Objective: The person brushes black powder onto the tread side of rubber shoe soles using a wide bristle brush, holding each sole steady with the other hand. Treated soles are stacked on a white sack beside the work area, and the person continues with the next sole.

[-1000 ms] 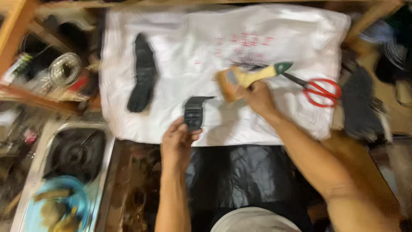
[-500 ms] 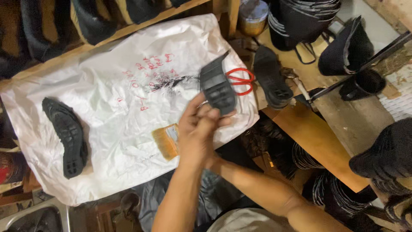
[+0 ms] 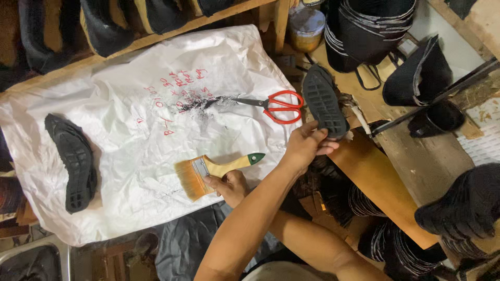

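Head view: my left hand (image 3: pixel 304 148) reaches across to the right, fingers closed on a black shoe sole (image 3: pixel 324 106) beside the red scissors (image 3: pixel 278 106). My right hand (image 3: pixel 232 186) grips the brush (image 3: pixel 211 170) on the white sheet (image 3: pixel 130 130). Advice: support the sole flat, stroke evenly

The moulded rubber shoe sole (image 3: pixel 324 102) was black with a grid tread. The wooden-handled paintbrush (image 3: pixel 214 170) was tan, green-tipped. The metal scissors (image 3: pixel 275 106) had red handles. The crumpled plastic sheet (image 3: pixel 130 130) was white with red writing.
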`<state>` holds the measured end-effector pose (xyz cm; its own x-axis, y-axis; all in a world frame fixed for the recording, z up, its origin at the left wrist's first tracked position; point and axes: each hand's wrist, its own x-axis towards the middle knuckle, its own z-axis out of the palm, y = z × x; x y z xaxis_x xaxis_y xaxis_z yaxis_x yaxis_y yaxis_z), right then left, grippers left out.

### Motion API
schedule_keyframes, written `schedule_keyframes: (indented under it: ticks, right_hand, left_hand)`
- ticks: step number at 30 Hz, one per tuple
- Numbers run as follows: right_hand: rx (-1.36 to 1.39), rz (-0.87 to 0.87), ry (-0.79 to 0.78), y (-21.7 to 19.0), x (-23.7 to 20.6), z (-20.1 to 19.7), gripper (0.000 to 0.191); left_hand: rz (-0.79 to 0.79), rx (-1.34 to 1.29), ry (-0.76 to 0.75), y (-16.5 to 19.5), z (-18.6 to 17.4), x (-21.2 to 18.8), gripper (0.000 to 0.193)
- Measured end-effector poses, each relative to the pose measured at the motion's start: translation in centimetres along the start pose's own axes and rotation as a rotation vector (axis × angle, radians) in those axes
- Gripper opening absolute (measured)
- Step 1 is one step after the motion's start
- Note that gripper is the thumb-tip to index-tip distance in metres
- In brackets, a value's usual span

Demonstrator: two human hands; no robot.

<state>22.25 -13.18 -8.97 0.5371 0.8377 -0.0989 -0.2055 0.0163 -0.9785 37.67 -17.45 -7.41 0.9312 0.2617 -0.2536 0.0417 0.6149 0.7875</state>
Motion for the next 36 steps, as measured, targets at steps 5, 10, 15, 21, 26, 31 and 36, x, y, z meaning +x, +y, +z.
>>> schedule_keyframes:
  ticks: [5, 10, 15, 21, 26, 31, 36]
  right_hand:
    - [0.053, -0.023, 0.011, 0.1, 0.0, -0.4, 0.032]
    - [0.033, -0.043, 0.011, 0.7, 0.1, -0.9, 0.03]
    - [0.007, -0.067, 0.062, 2.0, 0.8, -2.5, 0.033]
    - [0.19, 0.065, 0.008, -0.5, 2.4, -5.2, 0.021]
    - [0.147, 0.013, -0.006, -5.0, 3.2, -5.1, 0.021]
    - [-0.019, -0.025, -0.005, -6.9, 4.6, -5.7, 0.023]
    - [-0.159, -0.086, 0.048, -8.0, 7.3, -6.5, 0.023]
  left_hand:
    - [0.012, 0.08, 0.033, 1.4, 1.7, 1.5, 0.071]
    - [0.048, 0.299, 0.049, 5.2, 3.1, -2.3, 0.072]
    - [0.366, 0.499, 0.025, 9.5, -0.4, -10.7, 0.061]
    - [0.752, 1.002, 0.908, 17.4, -18.4, -19.8, 0.041]
    - [0.479, 1.814, 1.511, 20.7, -30.7, -28.6, 0.068]
    - [0.124, 1.584, 1.355, 20.2, -34.6, -32.5, 0.043]
    - [0.59, 1.178, 1.277, 16.5, -31.4, -29.7, 0.037]
